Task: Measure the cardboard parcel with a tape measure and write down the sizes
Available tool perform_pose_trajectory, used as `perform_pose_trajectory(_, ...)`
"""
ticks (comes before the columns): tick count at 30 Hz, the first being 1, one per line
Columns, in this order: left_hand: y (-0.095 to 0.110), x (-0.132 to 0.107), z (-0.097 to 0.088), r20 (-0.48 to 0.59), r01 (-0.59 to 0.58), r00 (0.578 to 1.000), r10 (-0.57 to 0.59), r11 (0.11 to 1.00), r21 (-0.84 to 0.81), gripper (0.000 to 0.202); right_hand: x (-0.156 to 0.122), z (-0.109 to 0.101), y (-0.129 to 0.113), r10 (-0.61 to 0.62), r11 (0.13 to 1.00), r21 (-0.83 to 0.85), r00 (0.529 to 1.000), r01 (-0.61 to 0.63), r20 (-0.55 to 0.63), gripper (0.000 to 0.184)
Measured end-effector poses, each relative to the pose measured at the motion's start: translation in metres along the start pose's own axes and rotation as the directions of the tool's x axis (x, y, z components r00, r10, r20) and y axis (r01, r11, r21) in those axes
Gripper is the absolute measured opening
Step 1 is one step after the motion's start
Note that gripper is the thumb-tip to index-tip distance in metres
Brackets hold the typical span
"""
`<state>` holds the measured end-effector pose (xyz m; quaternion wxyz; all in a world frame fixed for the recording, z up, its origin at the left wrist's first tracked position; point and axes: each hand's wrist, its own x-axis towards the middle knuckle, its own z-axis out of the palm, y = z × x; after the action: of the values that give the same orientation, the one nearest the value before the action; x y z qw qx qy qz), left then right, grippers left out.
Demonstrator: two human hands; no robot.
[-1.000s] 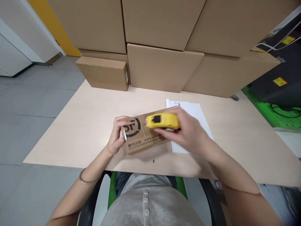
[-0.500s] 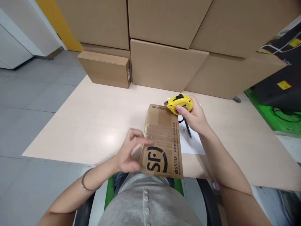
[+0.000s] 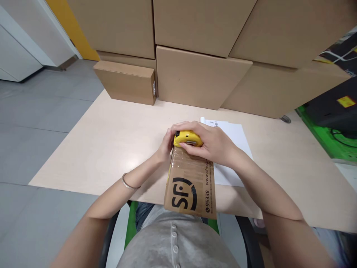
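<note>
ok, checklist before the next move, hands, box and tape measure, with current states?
1. Tape measure held in right hand: ok.
2. Left hand at the tape measure's front end: ok.
3. Blade pulled out: cannot tell, hands cover the tip.
4. Box logo side visible: ok.
5. Box wholly within table edge in view: not ok, near end shows past it.
6. Box resting flat: cannot tell.

Single head-worn cam looks fwd & steeply down, w/ grey shirt (image 3: 181, 247) v. close at btm ctr. L hand (image 3: 166, 145) & R hand (image 3: 214, 143) sit fairly near, abt mid-frame, over the desk (image 3: 111, 149). Wide view runs on past the desk to big cardboard boxes (image 3: 200, 76) up top, w/ tiled floor (image 3: 41, 111) at far L.
</note>
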<state>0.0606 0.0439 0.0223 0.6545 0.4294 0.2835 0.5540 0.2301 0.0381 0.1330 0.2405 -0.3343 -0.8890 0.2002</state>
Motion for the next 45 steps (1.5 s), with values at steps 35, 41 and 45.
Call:
perform_pose_trajectory(35, 0.002, 0.003, -0.019, 0.207, -0.173, 0.969, 0.137, 0.970, 0.172, 0.036, -0.054, -0.035, 0.015, 0.194, 0.975, -0.095, 0.978, -0.201, -0.076, 0.036)
perform_pose_trajectory(41, -0.002, 0.006, -0.020, 0.191, -0.194, 0.970, 0.153, 0.956, 0.221, 0.049, -0.024, -0.001, 0.002, 0.113, 0.984, -0.128, 0.989, -0.125, -0.099, 0.042)
perform_pose_trajectory(45, 0.013, -0.012, -0.025, 0.095, -0.311, 0.949, 0.299, 0.856, 0.413, 0.053, -0.037, 0.002, 0.028, 0.309, 0.951, 0.146, 0.880, -0.274, -0.360, 0.057)
